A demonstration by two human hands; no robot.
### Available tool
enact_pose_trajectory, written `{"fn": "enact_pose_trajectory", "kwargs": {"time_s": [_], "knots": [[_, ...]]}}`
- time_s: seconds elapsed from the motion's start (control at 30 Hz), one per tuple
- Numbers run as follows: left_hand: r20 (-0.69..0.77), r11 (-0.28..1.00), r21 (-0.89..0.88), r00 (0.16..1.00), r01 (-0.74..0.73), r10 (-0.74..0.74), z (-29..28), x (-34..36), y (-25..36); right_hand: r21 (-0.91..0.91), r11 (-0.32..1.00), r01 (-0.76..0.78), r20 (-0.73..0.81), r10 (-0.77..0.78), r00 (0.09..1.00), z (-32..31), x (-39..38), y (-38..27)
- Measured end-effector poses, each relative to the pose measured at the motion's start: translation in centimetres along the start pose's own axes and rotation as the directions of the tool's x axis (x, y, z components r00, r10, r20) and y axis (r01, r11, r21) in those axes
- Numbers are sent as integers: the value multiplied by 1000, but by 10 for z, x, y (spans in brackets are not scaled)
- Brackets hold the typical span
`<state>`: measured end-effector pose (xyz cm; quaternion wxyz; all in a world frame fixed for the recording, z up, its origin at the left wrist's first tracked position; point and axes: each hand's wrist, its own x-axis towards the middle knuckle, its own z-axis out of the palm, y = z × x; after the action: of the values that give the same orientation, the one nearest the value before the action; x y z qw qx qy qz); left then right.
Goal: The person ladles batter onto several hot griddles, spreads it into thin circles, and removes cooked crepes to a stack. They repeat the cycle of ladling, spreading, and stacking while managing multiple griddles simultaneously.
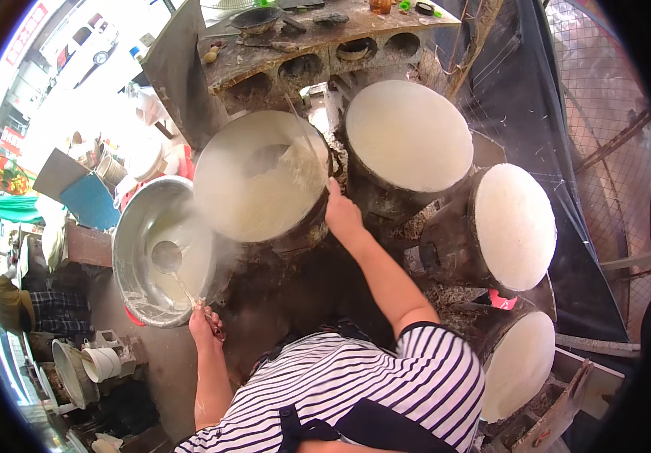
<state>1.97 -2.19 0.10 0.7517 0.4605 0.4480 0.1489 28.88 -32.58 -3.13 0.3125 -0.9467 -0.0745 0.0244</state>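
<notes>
My left hand point(206, 323) is closed round the handle of a metal ladle point(167, 257), whose bowl rests inside a large steel basin point(133, 257) with pale liquid. My right hand point(344, 211) is at the right rim of a steaming round griddle point(235, 189), index finger extended and the others curled; what they hold, if anything, is hidden. On that griddle lies a pale layer, with a lighter scraped-looking patch point(299, 166) and a thin stick point(295, 113) above the hand.
Three more round pans with white surfaces point(408, 132) point(514, 226) point(518, 366) curve along the right. A cluttered block ledge point(303, 45) stands behind, a dark sheet point(529, 113) beyond. At left are buckets point(103, 362) and a person in plaid trousers point(57, 309).
</notes>
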Motion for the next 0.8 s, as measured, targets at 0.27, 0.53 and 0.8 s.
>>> {"fn": "enact_pose_trajectory", "kwargs": {"time_s": [0.27, 0.53, 0.8], "knots": [[33, 999, -4, 999, -36, 36, 23, 0, 5, -15, 995, -103, 19, 104, 994, -13, -34, -18], [75, 1000, 5, 997, -23, 22, 21, -6, 11, -67, 985, -161, 39, 164, 986, -21, -49, -19], [186, 999, -13, 981, -47, 48, 20, -1, 13, -115, 993, -18, -6, 17, 1000, 0, -25, -39]]}}
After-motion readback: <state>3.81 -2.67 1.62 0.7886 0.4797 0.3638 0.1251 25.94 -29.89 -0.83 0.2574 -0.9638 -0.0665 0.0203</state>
